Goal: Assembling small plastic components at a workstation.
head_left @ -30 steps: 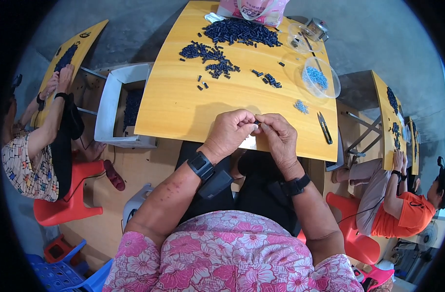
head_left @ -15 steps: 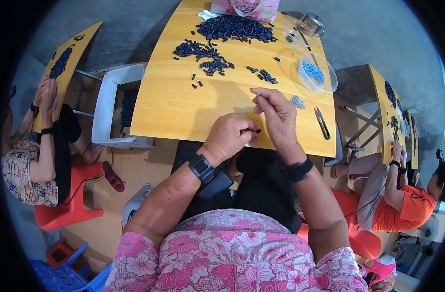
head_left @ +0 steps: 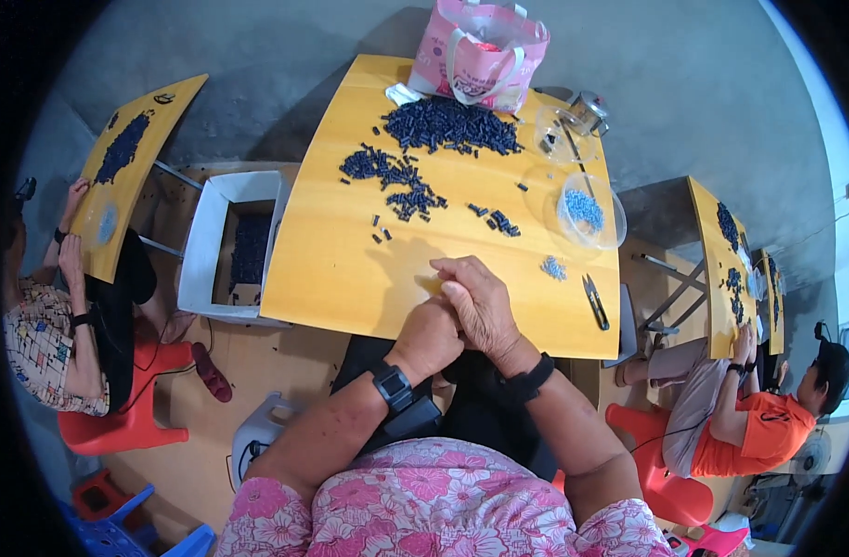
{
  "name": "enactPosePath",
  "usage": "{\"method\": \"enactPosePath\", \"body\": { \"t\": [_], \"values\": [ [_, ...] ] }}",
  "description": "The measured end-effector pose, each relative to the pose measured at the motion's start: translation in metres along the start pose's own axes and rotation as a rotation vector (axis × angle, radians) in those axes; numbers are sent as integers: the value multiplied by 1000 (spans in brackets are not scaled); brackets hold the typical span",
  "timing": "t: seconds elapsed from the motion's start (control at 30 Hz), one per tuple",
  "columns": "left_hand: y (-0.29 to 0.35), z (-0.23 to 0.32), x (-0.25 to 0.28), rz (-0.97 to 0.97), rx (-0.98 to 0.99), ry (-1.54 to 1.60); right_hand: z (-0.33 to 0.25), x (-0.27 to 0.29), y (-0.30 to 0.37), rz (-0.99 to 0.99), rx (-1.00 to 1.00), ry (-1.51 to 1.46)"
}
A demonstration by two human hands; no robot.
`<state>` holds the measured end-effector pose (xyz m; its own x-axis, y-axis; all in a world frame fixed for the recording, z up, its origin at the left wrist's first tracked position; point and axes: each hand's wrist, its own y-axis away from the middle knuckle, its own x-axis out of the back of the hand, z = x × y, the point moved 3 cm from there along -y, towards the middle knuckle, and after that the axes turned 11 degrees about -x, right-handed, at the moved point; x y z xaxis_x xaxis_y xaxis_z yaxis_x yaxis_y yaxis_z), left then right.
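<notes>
My left hand (head_left: 426,336) is closed in a fist near the table's front edge. The small black cylindrical piece at its fingertips half a second ago is now hidden. My right hand (head_left: 480,304) lies against it from the right, fingers bent in a pinch; what they hold, if anything, cannot be seen. Beyond the hands on the yellow table (head_left: 322,278) lie a few loose black pieces (head_left: 382,228) and a small group of them (head_left: 501,223). Small light-blue pieces (head_left: 553,268) form a little heap to the right, beside black thread snips (head_left: 595,302).
Larger black heaps (head_left: 452,125) lie farther back, before a pink bag (head_left: 480,56). At right stand a clear tub of blue pieces (head_left: 587,213), another clear tub (head_left: 562,135) and a metal mug (head_left: 589,111). A white box (head_left: 206,246) is left of the table. Two people work at side tables.
My hands have come together; the right hand has moved left and down against the left. The black piece has gone out of sight. The whole view has tilted, showing more of the bag.
</notes>
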<state>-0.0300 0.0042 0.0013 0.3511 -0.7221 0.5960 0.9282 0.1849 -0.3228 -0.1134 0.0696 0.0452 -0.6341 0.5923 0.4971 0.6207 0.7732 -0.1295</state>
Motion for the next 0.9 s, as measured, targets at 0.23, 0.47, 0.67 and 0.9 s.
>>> {"method": "enactPosePath", "body": {
  "t": [0.23, 0.47, 0.67, 0.9],
  "values": [
    [4, -6, -8, 12, 49, 51, 7, -3, -1, -51, -1, -5],
    [1, 0, -1, -18, 73, 62, 10, -5, -2, -43, 38, -14],
    [4, -4, -3, -48, 124, 129, 16, -10, -1, -14, 54, 15],
    [4, -2, -1, -67, 144, 225, 16, -9, -2, -38, 33, 25]
  ]
}}
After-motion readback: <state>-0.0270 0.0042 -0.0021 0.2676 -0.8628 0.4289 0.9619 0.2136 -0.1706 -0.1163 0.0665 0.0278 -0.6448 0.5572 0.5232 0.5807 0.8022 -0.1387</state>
